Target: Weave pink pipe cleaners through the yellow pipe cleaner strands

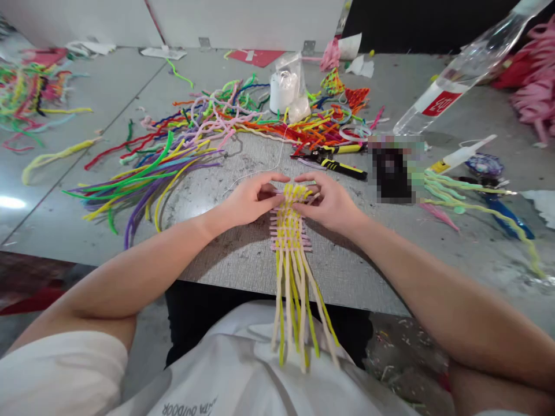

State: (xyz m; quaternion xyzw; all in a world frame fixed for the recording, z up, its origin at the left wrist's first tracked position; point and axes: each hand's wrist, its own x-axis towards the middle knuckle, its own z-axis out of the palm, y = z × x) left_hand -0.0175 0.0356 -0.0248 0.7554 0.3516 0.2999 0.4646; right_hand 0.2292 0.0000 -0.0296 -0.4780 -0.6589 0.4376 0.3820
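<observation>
A woven strip of fuzzy craft stems (289, 234), yellow and cream lengthwise with pale pink crosswise, lies at the table's front edge. Its loose ends hang over the edge toward my shirt. My left hand (249, 199) pinches the strip's far left corner between thumb and fingers. On the opposite corner, my right hand (332, 202) grips it the same way, thumb on top. The fingertips beneath the weave are partly hidden. A thin white thread curves over the table just beyond my hands.
Loose colourful craft stems (151, 167) spread across the left and middle. Pliers with yellow-black handles (344, 167) lie beyond my right hand. A white spool (282, 92) stands among the stems. A clear plastic bottle (470, 69) is at the right, near a glue-like tube (463, 155).
</observation>
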